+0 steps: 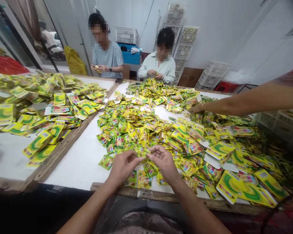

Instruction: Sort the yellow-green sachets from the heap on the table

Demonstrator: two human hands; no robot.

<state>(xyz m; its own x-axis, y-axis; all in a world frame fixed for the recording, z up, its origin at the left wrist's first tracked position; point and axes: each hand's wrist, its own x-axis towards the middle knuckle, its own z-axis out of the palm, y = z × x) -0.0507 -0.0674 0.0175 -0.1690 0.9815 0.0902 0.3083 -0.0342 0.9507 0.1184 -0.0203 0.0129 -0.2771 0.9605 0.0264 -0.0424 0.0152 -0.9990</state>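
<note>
My left hand [123, 166] and my right hand [163, 160] meet near the table's front edge, fingers pinched together on a small yellow-green sachet [144, 152]. Both hands are closed on it. Around them spreads a big heap of small sachets [134, 125] on the white table [80, 162]. Larger yellow-green cards [230, 185] lie stacked to the right of my right hand.
A second table on the left carries a heap of larger yellow cards [41, 104]. Two people sit at the far side handling sachets. Another person's arm [246, 100] reaches in from the right over the pile. White crates [127, 35] stand against the back wall.
</note>
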